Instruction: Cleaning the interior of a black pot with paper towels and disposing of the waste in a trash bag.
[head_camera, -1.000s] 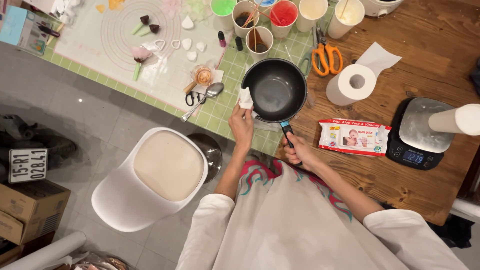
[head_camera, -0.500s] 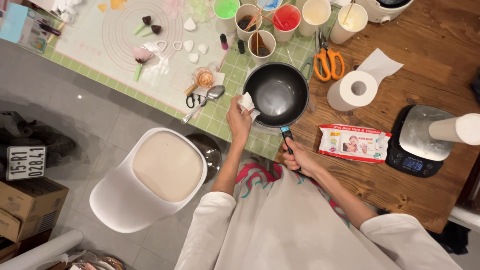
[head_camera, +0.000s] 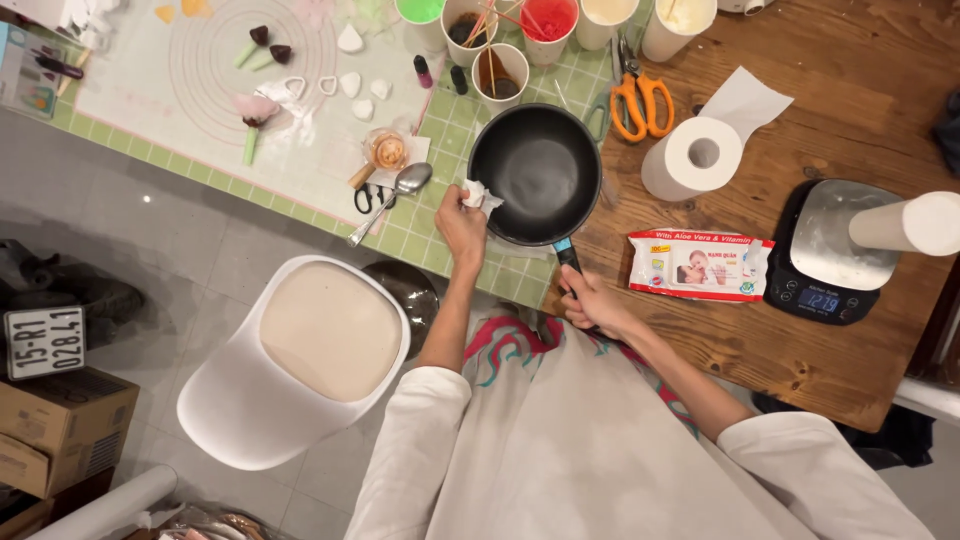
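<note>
Tissue wad (head_camera: 480, 194) shifted; one pan (head_camera: 535, 172).

The person wears a white long-sleeved top, sleeves pushed up to the elbows, over a garment with pink and teal pattern.

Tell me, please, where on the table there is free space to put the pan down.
Bare wood lies in front of the wet-wipes packet and the scale, toward the table's near edge. The back is crowded: cups, scissors, paper roll. The mat left of the pan holds small pieces.
</note>
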